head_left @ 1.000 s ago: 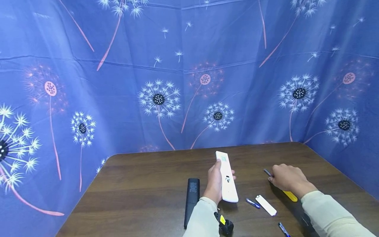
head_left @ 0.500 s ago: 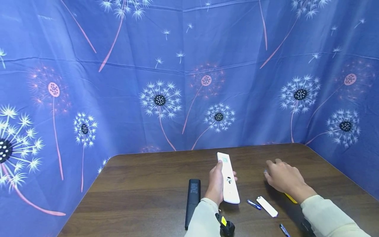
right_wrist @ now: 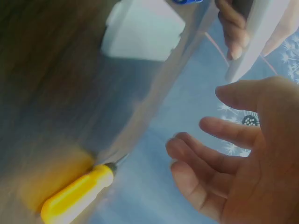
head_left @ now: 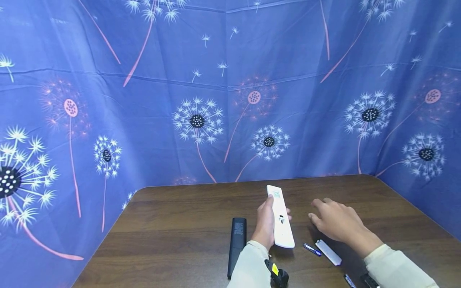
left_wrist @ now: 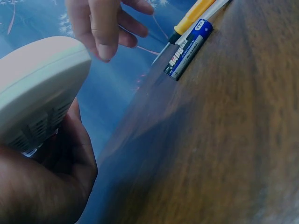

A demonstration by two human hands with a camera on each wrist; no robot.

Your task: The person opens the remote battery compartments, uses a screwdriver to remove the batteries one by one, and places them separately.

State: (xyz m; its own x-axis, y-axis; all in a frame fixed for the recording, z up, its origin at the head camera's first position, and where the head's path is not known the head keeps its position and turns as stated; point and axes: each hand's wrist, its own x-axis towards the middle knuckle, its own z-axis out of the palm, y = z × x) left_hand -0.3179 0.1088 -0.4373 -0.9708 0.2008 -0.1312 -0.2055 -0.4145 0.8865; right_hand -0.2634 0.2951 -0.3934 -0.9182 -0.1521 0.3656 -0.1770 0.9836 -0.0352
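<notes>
My left hand [head_left: 265, 224] grips a white remote control [head_left: 282, 224], held up above the table with a small label near its far end and a small opening midway. In the left wrist view, rows of dark markings show on the underside of the remote [left_wrist: 46, 79]. To its right, my right hand [head_left: 340, 222] hovers with loosely bent fingers and nothing in its grasp. The right wrist view has a yellow-handled screwdriver [right_wrist: 77, 193] lying on the table; the hand and forearm hide it from the head view. A white battery cover [head_left: 328, 252] lies below the right hand.
Beside that cover lies an AAA battery [head_left: 311, 249], and another battery [head_left: 349, 281] is nearer the front. Left of my left forearm rests a black remote control [head_left: 237, 242]. The brown wooden table [head_left: 173, 236] ends against a blue dandelion-print curtain [head_left: 151, 104].
My right hand has let go of the screwdriver and lifted, moving left toward the white remote with its fingers loosened. The left hand keeps hold of the remote in much the same place.
</notes>
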